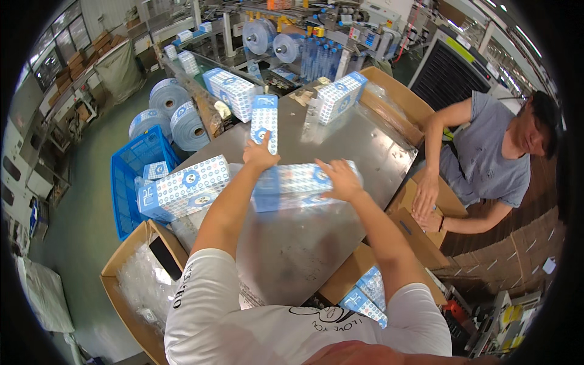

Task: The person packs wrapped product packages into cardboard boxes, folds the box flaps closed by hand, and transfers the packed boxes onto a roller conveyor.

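Blue-patterned packs touch the outstretched left hand and splayed right hand; either grip's closure unclear.

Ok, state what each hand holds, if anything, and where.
Left hand on near end of a narrow blue-white patterned oblong pack; right hand on right part of a blurred blue-white oblong pack. Grip firmness unclear.

Packs on table, basket left

Green floor at left; paned window, pale wall behind; strip light upper right
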Tool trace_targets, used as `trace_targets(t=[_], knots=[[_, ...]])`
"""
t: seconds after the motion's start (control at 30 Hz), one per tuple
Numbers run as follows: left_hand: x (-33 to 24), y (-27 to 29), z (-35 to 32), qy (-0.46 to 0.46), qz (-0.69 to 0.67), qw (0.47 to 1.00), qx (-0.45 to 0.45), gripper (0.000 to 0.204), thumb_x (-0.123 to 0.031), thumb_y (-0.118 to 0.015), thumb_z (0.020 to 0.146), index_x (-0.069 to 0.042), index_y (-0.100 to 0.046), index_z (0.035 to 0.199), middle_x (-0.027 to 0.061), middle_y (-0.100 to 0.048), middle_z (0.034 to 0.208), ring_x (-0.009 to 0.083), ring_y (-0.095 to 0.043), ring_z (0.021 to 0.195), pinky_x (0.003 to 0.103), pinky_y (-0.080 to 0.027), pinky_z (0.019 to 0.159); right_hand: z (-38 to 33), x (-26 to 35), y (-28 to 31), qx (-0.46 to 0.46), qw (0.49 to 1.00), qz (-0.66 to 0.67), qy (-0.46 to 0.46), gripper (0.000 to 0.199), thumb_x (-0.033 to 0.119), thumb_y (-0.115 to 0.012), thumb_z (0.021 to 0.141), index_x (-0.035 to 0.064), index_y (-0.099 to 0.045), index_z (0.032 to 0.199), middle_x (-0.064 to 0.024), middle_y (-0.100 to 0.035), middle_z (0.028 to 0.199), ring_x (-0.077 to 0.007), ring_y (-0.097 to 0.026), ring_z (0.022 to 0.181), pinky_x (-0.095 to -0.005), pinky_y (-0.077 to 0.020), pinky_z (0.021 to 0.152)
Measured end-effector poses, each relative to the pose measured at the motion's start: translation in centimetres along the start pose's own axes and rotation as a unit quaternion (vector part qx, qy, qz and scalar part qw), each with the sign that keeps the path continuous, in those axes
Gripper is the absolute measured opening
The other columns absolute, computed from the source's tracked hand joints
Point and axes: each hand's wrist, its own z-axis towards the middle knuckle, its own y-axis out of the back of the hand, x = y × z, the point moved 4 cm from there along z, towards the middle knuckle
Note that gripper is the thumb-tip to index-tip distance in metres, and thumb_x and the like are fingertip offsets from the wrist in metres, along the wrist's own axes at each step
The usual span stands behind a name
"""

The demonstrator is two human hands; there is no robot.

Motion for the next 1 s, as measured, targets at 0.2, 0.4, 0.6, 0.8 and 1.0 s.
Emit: trace_targets(t=[0.2,0.4,0.6,0.8,1.0], knots=[[2.4,-3.0,-11.7,-0.188,0.001,0.965,0.183,0.098,-0.075,-0.047,0.081,-0.020,-0.010,0.154,0.0363,-0.040,0.134,0.0463,-0.054,0.114,0.051,-0.044,0.095,-8.8,-7.0,2.8,0.141,0.976,-0.057,-0.155,0.115,0.038,-0.087,0.055,0.0176,-0.025,0.149,-0.0197,-0.048,0.122,-0.0400,-0.044,0.119,-0.0459,-0.0352,0.103],[-2.9,0.5,-23.4,-0.632,0.161,0.758,-0.009,0.119,-0.038,-0.088,0.055,-0.015,-0.022,0.151,0.0199,-0.046,0.133,0.0344,-0.047,0.124,0.045,-0.037,0.103,-3.4,-2.5,0.3,0.062,0.989,0.003,-0.132,0.119,0.035,-0.086,0.059,0.0226,-0.015,0.153,-0.0264,-0.048,0.121,-0.0422,-0.046,0.117,-0.0476,-0.0381,0.100],[-4.4,-2.0,-21.6,-0.610,0.109,0.778,0.109,0.097,-0.022,-0.086,0.055,-0.005,-0.039,0.139,0.0156,-0.056,0.122,0.0335,-0.051,0.116,0.042,-0.039,0.100,-2.4,1.7,5.3,-0.040,0.995,-0.038,-0.088,0.106,0.028,-0.085,0.060,0.0211,-0.027,0.148,-0.0209,-0.054,0.108,-0.0395,-0.053,0.103,-0.0468,-0.0434,0.090],[2.8,6.2,-22.6,-0.161,-0.557,0.814,-0.009,0.081,-0.016,-0.078,0.075,0.002,-0.035,0.141,0.0214,-0.053,0.131,0.0332,-0.050,0.125,0.044,-0.037,0.109,-20.1,0.8,21.8,-0.342,0.930,0.116,-0.075,0.103,0.022,-0.086,0.062,0.0003,-0.030,0.145,-0.0210,-0.038,0.144,-0.0328,-0.038,0.134,-0.0399,-0.0290,0.112],[-8.4,-0.9,-23.4,-0.044,-0.913,0.363,0.182,0.056,-0.043,-0.049,0.096,-0.007,-0.044,0.139,0.0098,-0.051,0.138,0.0286,-0.048,0.125,0.046,-0.040,0.104,-44.4,-2.6,20.2,-0.448,0.646,0.587,-0.195,0.078,0.021,-0.069,0.074,-0.0027,-0.035,0.140,-0.0165,-0.053,0.130,-0.0293,-0.057,0.114,-0.0391,-0.0458,0.099]])
